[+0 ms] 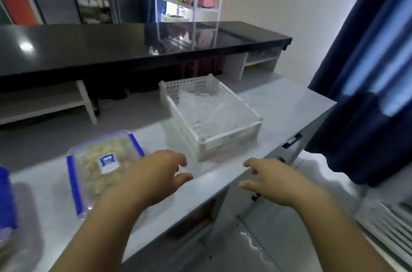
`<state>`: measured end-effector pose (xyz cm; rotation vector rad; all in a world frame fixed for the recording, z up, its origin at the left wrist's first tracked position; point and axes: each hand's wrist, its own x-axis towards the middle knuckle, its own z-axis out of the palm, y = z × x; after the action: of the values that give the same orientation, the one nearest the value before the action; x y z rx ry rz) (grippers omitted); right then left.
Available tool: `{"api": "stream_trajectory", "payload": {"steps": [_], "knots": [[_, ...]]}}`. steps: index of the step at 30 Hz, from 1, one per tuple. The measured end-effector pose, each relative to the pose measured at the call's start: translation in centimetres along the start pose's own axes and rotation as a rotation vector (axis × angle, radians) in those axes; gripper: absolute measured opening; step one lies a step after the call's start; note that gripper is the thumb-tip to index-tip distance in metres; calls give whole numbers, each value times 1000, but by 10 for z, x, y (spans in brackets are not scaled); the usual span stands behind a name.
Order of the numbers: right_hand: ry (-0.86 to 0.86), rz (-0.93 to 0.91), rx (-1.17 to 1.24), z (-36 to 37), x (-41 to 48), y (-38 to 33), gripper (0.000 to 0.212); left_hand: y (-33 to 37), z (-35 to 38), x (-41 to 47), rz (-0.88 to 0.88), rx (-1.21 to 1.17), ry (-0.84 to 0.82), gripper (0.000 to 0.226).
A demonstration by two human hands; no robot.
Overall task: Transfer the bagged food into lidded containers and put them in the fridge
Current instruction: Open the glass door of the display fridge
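A pale grey worktop (278,107) runs from near left to far right. On its near left part lies a clear rectangular plastic container with a lid and blue side clips (98,160). It is filled with pale lumpy food and has a small blue-and-white label on top.

The left hand (153,179) reaches forward just right of this container, its wrist crossing the container's near right corner. Its fingers (178,157) are loosely spread and hold nothing. The right hand (276,182) hovers at the worktop's near edge, also relaxed and empty.

Just beyond both hands stands a white perforated plastic basket (231,130) with crumpled clear plastic bags (207,109) inside. At the far left edge is a blurred second clear container with a blue part (13,216). A glossy black raised counter (111,44) runs behind.
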<state>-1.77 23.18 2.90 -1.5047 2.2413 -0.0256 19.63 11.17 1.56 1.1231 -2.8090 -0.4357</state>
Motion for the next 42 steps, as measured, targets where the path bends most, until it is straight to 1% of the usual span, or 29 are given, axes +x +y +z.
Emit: {"api": "stream_trajectory", "payload": {"steps": [4,9,14,19,22,27,32,38,42], "knots": [[20,134,57,-11,-25,79,59,73,30,45,121,48,-92,39],[60,306,163,-21,-57,169,50,156,62,105,286,107,-192,39],[97,522,229,-25,-77,253,59,233,90,165,415,118,-280,39],[125,689,262,-33,-82,331,60,307,118,231,544,131,-363,35],[125,770,265,-44,-77,374,60,350,131,276,620,149,-393,37],[175,896,290,-81,-63,448,59,426,143,363,752,170,-381,40],[226,952,323,-122,-54,513,54,499,152,432,858,174,-368,39],[259,1023,305,-153,-53,603,60,589,172,494,936,163,-376,39],[284,1033,238,-176,-56,677,59,658,186,529,947,140,-379,26]]}}
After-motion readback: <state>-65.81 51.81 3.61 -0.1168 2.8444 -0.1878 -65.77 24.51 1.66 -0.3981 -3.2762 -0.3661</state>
